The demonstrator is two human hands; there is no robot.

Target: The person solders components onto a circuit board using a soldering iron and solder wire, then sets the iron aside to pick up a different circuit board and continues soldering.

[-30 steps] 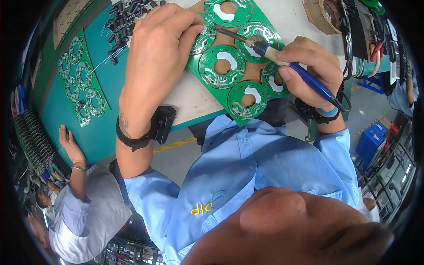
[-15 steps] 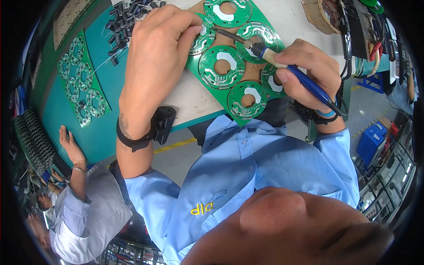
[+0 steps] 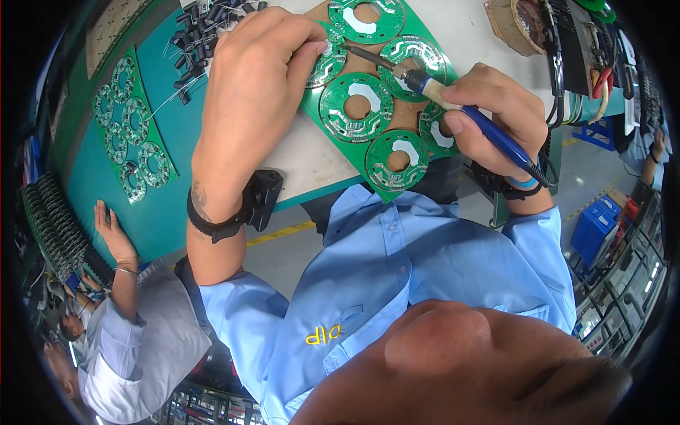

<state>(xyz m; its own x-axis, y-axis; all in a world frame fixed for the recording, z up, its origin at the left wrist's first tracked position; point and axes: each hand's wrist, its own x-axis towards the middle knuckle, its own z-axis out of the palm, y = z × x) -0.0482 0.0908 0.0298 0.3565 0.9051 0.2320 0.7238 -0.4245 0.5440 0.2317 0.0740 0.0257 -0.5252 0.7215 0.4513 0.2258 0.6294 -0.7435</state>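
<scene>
In front of me lies a green circuit board panel (image 3: pixel 388 185) made up of several round boards with holes in their middles. My right hand (image 3: pixel 496 117) grips a blue-handled soldering iron (image 3: pixel 496 134), its metal tip resting at or just over the upper left round board (image 3: pixel 327 65). At that same board, the fingers of my left hand (image 3: pixel 258 85) are pinched together close to the iron's tip. What they pinch is hidden by the fingers. Brown material shows through the gaps of the panel.
A pile of black cylindrical capacitors (image 3: pixel 202 35) with wire leads lies beyond my left hand. Another panel of round boards (image 3: pixel 131 127) is on the green mat to the left. A co-worker's hand (image 3: pixel 113 234) rests at the table edge. A brown tub (image 3: pixel 513 27) stands far right.
Almost nothing differs. The panel has shifted very slightly, while my two hands and the soldering iron stay in nearly the same place.
</scene>
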